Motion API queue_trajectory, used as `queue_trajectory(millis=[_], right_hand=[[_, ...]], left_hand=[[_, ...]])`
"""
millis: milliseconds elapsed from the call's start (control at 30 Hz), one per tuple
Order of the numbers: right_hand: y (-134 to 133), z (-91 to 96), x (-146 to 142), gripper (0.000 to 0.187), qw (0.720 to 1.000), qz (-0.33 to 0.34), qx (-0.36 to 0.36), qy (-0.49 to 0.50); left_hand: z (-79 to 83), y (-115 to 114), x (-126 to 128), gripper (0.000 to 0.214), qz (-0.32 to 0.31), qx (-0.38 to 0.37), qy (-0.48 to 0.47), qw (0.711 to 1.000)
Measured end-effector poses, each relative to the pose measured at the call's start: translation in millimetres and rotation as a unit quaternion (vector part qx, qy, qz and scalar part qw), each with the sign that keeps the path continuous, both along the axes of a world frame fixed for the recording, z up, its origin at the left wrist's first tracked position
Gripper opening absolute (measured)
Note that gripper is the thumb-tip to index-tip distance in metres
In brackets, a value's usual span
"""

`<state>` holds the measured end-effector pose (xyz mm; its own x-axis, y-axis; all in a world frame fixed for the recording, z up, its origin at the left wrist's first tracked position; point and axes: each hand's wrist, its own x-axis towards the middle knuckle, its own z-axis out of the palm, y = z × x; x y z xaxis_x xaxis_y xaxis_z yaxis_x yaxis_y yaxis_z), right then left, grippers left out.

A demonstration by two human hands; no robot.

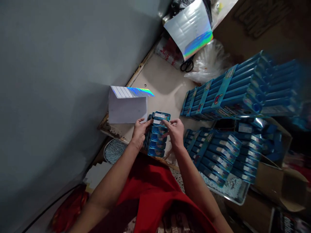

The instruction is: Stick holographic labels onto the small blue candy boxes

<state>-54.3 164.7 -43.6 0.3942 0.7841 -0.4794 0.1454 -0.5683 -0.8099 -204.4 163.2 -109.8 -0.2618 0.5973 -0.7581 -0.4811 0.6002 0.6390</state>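
A row of several small blue boxes (pixel 157 137) stands on the table in front of me, their ends facing up. White label stickers lie on the two farthest ends. My left hand (pixel 139 133) is closed at the left side of the row, its thumb and forefinger at the second box. Over the same box, my right hand (pixel 176 132) has its fingertips pinched at the right end of a white sticker (pixel 156 122). Left of the row rests a bent sticker sheet (pixel 127 110) with a shiny rainbow strip along its top.
Banded stacks of blue boxes (pixel 225 89) fill the right side, with more blue boxes (pixel 211 155) over a metal tray (pixel 239 200). At the back are a silvery sheet (pixel 191 29), black scissors (pixel 187 65) and clear plastic bags (pixel 209 60). The wall (pixel 60 64) bounds the left.
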Motion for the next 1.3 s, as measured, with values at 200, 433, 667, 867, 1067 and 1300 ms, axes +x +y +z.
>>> queue_trajectory(millis=[200,433,667,867,1067,1300], right_hand=[[-1,40.6,-1,0.047,0.993,-0.026,0.112,-0.006],[3,41.0,-18,0.053,0.994,-0.022,0.108,0.003],[-23,41.2,-5,0.048,0.992,0.014,0.062,0.107],[-49,21.9,-3,0.044,0.994,-0.014,0.052,0.091],[-45,-2.9,-17,0.030,0.994,0.007,0.098,-0.037],[-42,-10.5,-17,0.026,0.992,0.030,0.085,-0.083]], left_hand=[[46.9,-35,-14,0.034,-0.078,0.167,0.186,0.965],[85.2,-63,11,0.059,-0.183,0.076,-0.147,0.969],[76.9,-60,-13,0.043,-0.186,0.049,-0.072,0.979],[77.4,-23,-45,0.031,-0.319,0.093,0.053,0.942],[61.9,1,-44,0.022,-0.349,0.096,0.119,0.924],[51.3,1,-44,0.023,-0.321,0.091,0.095,0.938]])
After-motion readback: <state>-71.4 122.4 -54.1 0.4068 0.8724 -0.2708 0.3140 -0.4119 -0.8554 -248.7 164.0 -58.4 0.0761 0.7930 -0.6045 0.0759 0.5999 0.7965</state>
